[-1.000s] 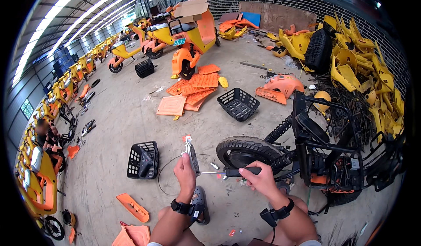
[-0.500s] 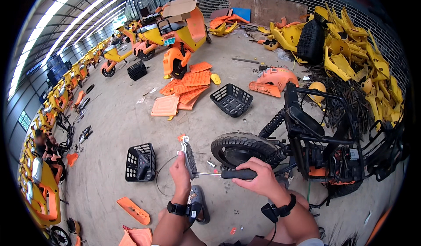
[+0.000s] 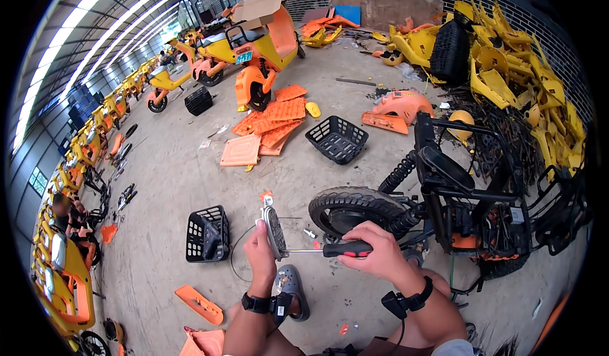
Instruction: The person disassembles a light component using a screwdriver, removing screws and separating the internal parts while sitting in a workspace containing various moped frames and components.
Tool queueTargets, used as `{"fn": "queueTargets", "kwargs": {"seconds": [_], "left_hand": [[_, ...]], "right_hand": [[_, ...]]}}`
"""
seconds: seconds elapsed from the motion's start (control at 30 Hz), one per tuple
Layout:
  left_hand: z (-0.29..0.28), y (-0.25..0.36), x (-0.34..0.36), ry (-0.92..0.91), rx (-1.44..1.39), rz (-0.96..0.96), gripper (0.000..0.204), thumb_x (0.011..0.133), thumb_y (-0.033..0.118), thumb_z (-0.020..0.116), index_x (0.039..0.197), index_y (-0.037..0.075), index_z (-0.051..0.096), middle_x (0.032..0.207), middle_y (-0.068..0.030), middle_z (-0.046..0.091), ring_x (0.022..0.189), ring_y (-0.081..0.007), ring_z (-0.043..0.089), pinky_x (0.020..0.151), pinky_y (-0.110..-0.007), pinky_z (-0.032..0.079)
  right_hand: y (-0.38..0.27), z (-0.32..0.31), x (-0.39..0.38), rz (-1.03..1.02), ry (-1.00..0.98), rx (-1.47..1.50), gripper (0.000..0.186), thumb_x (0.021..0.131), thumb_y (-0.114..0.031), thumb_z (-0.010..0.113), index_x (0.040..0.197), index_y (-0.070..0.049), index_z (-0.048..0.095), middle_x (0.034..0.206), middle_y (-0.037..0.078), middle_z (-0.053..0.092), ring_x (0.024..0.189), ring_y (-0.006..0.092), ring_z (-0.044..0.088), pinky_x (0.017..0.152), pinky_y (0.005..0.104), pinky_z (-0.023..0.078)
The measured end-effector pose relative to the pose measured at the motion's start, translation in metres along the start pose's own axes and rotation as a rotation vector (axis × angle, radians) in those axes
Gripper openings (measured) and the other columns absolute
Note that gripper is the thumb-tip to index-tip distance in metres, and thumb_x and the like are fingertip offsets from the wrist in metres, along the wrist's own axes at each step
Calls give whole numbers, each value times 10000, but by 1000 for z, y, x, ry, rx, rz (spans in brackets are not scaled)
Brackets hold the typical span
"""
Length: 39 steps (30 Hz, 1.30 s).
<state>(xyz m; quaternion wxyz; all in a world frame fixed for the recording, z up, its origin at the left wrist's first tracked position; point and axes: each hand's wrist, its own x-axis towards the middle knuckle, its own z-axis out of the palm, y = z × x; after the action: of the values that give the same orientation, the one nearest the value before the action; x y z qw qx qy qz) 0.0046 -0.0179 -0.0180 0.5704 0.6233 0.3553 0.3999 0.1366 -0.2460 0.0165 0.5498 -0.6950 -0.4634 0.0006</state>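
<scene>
My left hand (image 3: pixel 259 254) holds upright a flat, oblong silver-grey part (image 3: pixel 273 227) with a dark, rough-looking face. Its thumb lies along the near edge. In my right hand (image 3: pixel 374 254) is a screwdriver (image 3: pixel 347 249) with a black and red handle, gripped at the handle's rear end by thumb and fingers. The steel shaft runs left, and its tip meets the lower end of the grey part. What the tip sits in is too small to make out. Below the part, on the floor, is my grey clog (image 3: pixel 291 287).
A stripped scooter frame (image 3: pixel 438 191) with its rear wheel (image 3: pixel 347 215) stands close on the right. Black baskets (image 3: pixel 207 234) sit on the floor, with an orange panel (image 3: pixel 199 304) near my left forearm. Yellow body panels (image 3: pixel 491 83) are piled back right; scooters line the left wall.
The screwdriver handle has turned, showing red patches, and my right hand's fingers have shifted on it. The grey part stays at the tip. The whole view has shifted slightly.
</scene>
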Motion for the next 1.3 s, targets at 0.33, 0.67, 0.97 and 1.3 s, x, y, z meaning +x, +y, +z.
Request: {"fn": "queueTargets", "kwargs": {"seconds": [0.33, 0.67, 0.97, 1.3], "left_hand": [[-4, 5, 1, -13, 38, -57, 508, 1021, 426, 529, 658, 72, 518, 620, 74, 390, 573, -39, 310, 490, -268, 219], [-6, 8, -6, 16, 141, 101, 514, 1026, 404, 525, 655, 57, 452, 619, 62, 371, 590, -52, 304, 494, -287, 221], [-3, 12, 2, 17, 81, 103, 514, 1023, 390, 537, 644, 56, 445, 610, 67, 381, 575, -47, 310, 491, -272, 227], [-3, 12, 4, 30, 142, 56, 495, 1022, 428, 524, 660, 93, 495, 640, 92, 332, 607, -45, 257, 524, -276, 179]], "right_hand": [[-4, 10, -8, -104, -86, -150, 284, 682, -164, 854, 925, -60, 749, 803, 64, 706, 679, 218, 677, 621, 299, 549], [-3, 15, -10, 467, -232, 183, 373, 756, -269, 838, 1002, -11, 731, 771, 73, 712, 624, 141, 657, 583, 282, 523], [2, 17, -10, 515, -238, 301, 290, 771, -218, 837, 969, -36, 728, 840, 14, 686, 655, 97, 599, 612, 247, 503], [0, 29, -19, -192, -4, -197, 291, 729, -183, 815, 983, -67, 733, 856, 75, 701, 696, 261, 688, 611, 338, 556]]}}
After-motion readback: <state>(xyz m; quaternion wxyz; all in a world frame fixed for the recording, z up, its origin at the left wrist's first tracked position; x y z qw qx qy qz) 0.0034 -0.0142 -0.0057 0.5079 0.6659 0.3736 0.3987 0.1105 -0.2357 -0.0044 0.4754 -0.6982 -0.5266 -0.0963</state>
